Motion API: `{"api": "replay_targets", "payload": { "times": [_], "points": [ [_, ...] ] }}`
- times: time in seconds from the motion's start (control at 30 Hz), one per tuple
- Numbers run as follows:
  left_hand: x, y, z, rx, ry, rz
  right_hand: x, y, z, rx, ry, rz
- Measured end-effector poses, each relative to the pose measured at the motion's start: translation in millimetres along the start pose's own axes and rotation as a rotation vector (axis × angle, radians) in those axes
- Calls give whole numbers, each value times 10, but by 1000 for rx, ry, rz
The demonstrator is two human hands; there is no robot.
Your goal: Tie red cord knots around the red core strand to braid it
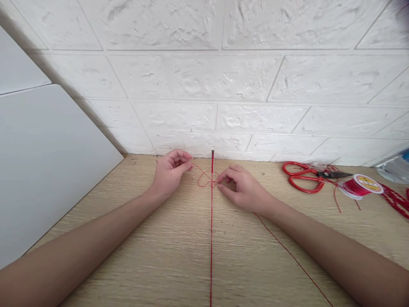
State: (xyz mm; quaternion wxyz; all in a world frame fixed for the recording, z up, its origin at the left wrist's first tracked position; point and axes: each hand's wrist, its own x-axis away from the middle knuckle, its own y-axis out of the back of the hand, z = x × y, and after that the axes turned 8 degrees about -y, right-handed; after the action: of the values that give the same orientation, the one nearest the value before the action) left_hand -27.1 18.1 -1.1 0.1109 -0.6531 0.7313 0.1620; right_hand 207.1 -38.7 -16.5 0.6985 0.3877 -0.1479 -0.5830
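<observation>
Cord (211, 238), thin and red, runs straight down the surface (159, 256), its loops (212, 182) lying between the two hands; left hand (168, 174) has its grip pinching one strand, thumb to finger; right hand (244, 187) seems to be pinching the loops' near edge; looks light and limp, perhaps slick, likely quick to tangle; single strands close beside the loops offer the best hold.

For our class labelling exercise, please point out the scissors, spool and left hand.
Scissors (326, 174): head view, on the dark blades.
Spool (367, 183): head view, on the round label.
Left hand (168, 175): head view, near the thumb's base.
</observation>
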Motion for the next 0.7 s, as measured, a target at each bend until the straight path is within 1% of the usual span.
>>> {"api": "replay_targets", "payload": {
  "times": [0.37,0.57,0.63,0.7],
  "points": [
    [30,22,-17,-66,-69,36,-21,9,14,-14,10,24],
    [39,32,-31,-119,-110,-12,-19,1,8,-32,-15,10],
    [56,25,-28,-167,-122,22,-17,1,7,-45,-23,16],
    [87,10,-30,-250,-124,98,-16,1,5,-54,-20,18]
  ]
}}
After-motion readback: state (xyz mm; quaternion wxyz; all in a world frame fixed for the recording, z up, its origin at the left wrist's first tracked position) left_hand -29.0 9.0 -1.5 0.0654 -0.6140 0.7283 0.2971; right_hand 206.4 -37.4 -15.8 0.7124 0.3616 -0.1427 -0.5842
